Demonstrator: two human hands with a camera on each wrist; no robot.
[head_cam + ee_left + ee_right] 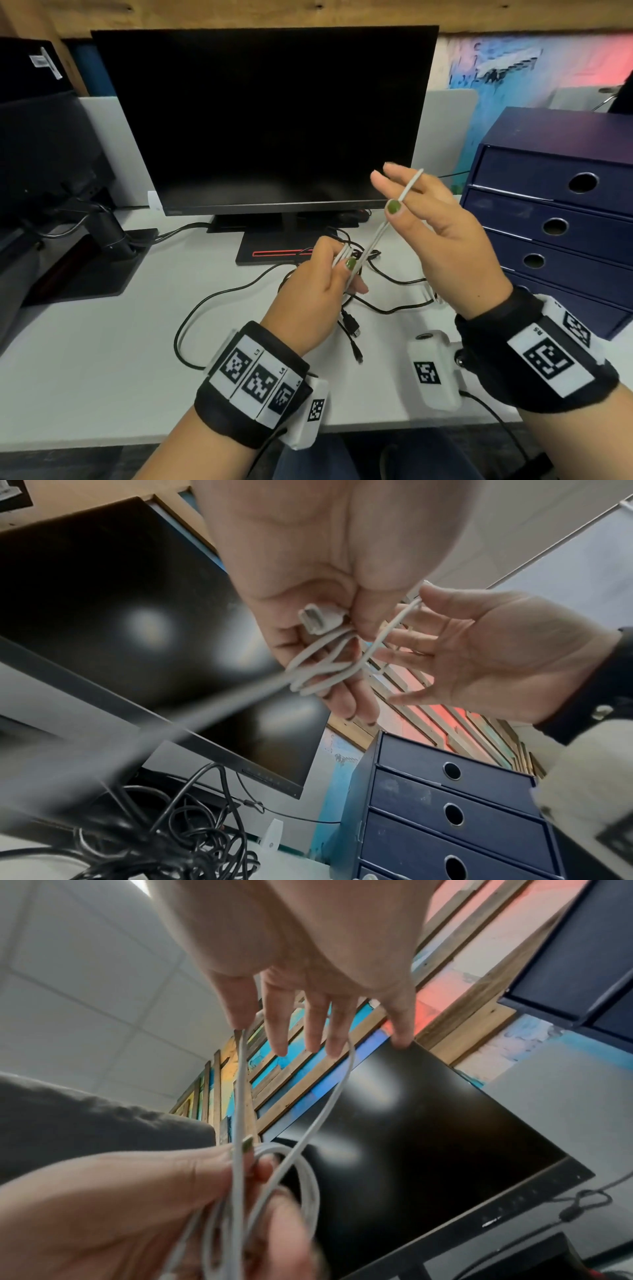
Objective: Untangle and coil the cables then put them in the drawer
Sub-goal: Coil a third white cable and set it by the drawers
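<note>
Hands coil a thin white cable (371, 240): left hand (317, 281) clasps the loops, right hand (435, 233) pinches a strand taut.

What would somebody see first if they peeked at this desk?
Probably the two hands above the desk: the left hand grips a bunch of white cable loops, and the right hand pinches a strand stretched up from them. Behind them stands a big dark monitor, and black cables sprawl on the white desk.

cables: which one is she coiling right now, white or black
The white cable: left hand grips its loops, right hand pinches a strand. The black cables lie untouched on the desk.
</note>
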